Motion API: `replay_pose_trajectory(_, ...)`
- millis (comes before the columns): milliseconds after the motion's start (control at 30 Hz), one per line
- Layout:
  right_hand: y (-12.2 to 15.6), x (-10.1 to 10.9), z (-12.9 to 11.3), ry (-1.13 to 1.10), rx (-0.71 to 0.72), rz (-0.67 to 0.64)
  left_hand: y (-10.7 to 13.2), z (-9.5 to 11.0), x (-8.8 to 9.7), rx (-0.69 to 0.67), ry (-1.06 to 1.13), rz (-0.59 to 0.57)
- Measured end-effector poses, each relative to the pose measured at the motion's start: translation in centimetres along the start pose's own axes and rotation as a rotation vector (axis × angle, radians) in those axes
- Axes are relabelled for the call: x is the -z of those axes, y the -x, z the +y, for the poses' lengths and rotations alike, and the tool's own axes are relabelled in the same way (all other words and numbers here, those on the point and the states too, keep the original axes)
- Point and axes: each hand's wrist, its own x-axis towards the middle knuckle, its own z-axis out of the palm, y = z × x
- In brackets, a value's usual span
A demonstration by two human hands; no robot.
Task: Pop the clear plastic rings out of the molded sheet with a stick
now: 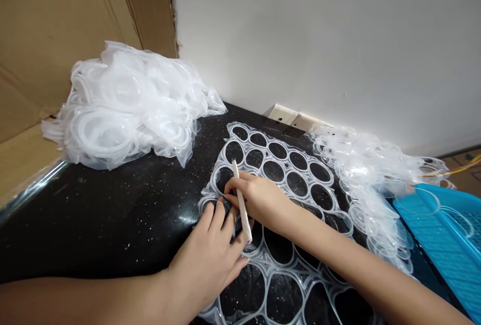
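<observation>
A clear plastic sheet of joined rings [274, 171] lies on the black speckled worktop. My right hand [259, 200] is closed around a slim white pen-like stick [242, 205], its fingertips down at the sheet's left edge. What the lower tip touches is hidden by the fingers. My left hand [212, 250] lies just nearer to me, its fingers extended and resting on the sheet close to the right hand's fingertips. Nothing shows in its grasp. Both forearms cover parts of the sheet's near portion.
A large pile of clear ring sheets [131, 104] sits at the back left by cardboard [63, 24]. Loose clear rings [368, 180] are heaped on the right, against a blue plastic basket [436, 230]. A wall socket [287, 116] is behind.
</observation>
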Motion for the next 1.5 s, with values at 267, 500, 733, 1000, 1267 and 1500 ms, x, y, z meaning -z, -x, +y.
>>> replay_pose_trajectory(267,0.0,0.5,-0.2,0.058,0.068,-0.067,-0.2,-0.1,0.2,0.004,0.052,-0.072)
replay_pose_trajectory(500,-0.2,1.1,0.2,0.081,0.100,0.050,-0.3,-0.1,0.4,0.010,0.117,-0.111)
replay_pose_trajectory(733,-2.1,1.6,1.9,0.406,0.208,0.273,-0.1,0.0,0.2,0.033,0.141,-0.106)
replay_pose_trajectory(1000,-4.8,5.3,6.9,0.120,0.013,0.753,0.0,0.0,0.3,0.019,0.145,-0.133)
replay_pose_trajectory(1267,-0.7,8.8,8.1,-0.401,-0.215,0.596,-0.2,-0.2,0.2,-0.010,0.102,-0.109)
replay_pose_trajectory(1500,8.2,8.6,4.2,-0.926,-0.239,0.135,-2.1,-3.3,2.4,0.015,0.467,0.039)
